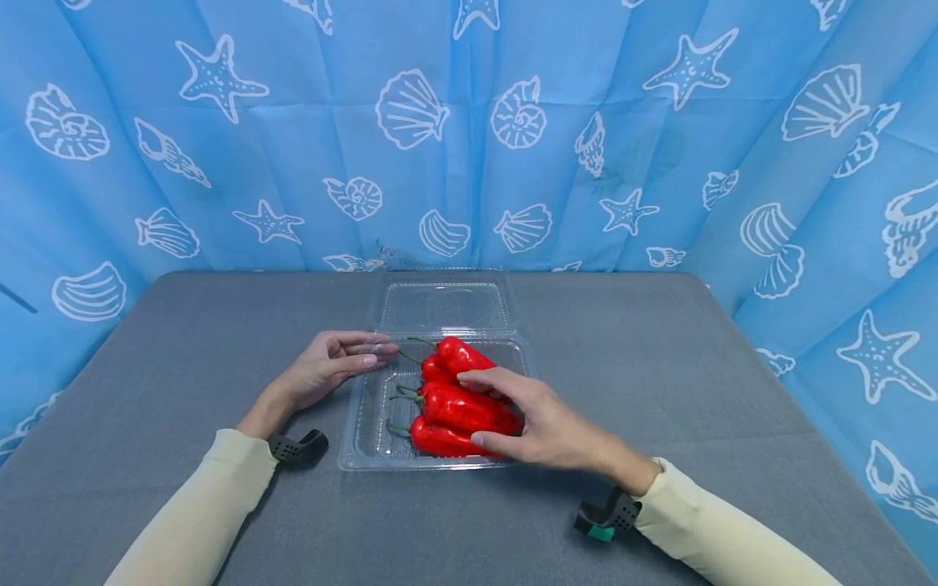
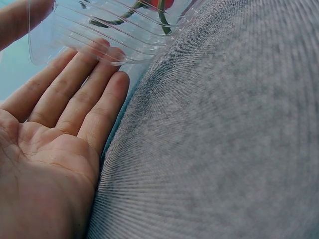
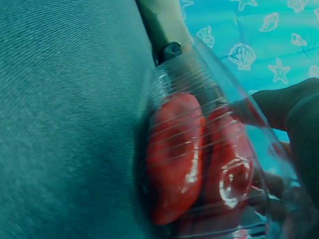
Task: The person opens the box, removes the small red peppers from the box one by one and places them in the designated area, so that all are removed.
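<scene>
Several shiny red peppers [image 1: 469, 407] with green stems lie in a clear plastic clamshell container [image 1: 377, 462], their stems pointing left. My right hand [image 1: 545, 419] reaches over the container's right wall and holds a middle pepper, index finger on its far side and thumb on its near side. In the right wrist view, two red peppers [image 3: 177, 154] show through the ribbed clear wall, and part of the hand is dark and blurred. My left hand [image 1: 333, 366] is at the container's left side, its fingers extended with fingertips [image 2: 115, 82] at the ribbed wall.
The container's clear lid [image 1: 447, 305] lies folded back on its far side. Under it is a table with a grey cloth [image 1: 220, 350]. Behind hangs a blue curtain [image 1: 469, 179] with white shells and starfish. A black strap device [image 1: 296, 448] is on each wrist.
</scene>
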`<state>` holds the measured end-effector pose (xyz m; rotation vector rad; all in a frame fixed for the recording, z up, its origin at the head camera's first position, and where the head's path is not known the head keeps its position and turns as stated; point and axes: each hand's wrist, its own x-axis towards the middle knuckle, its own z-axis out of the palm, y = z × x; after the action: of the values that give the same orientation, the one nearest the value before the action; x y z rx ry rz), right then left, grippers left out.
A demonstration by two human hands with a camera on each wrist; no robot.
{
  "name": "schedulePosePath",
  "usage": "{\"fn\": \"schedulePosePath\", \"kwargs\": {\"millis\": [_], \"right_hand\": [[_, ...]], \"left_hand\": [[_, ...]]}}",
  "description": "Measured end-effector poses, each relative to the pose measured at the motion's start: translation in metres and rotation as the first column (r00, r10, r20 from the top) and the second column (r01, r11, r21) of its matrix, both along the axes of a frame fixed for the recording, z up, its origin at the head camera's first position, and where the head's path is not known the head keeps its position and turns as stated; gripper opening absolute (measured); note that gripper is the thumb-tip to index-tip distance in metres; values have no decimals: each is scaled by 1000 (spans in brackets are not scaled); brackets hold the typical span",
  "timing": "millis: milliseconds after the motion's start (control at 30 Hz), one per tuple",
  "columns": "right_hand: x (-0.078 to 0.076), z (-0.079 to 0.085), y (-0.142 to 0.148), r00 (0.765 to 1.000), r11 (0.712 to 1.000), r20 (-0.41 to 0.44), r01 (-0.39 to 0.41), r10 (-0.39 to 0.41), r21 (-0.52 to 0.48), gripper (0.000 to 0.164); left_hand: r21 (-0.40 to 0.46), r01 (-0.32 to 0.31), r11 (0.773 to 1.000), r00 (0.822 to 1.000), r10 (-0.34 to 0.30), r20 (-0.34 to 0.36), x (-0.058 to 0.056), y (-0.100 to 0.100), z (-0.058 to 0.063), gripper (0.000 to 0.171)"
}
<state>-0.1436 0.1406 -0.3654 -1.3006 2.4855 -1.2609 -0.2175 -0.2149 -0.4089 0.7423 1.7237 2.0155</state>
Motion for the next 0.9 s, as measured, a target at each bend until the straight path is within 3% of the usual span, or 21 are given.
{"fn": "schedulePosePath", "kwargs": {"millis": [233,900], "right_hand": [[4,-2,-2,997,992,-46,69,-65,101,66],[6,-7,-3,992,991,-84,102,-95,85,59]], "left_hand": [[1,-5,1000,1000,5,6,0,1,1,52],[-9,-9,1000,1000,9,-7,-1,-1,-2,50]]}}
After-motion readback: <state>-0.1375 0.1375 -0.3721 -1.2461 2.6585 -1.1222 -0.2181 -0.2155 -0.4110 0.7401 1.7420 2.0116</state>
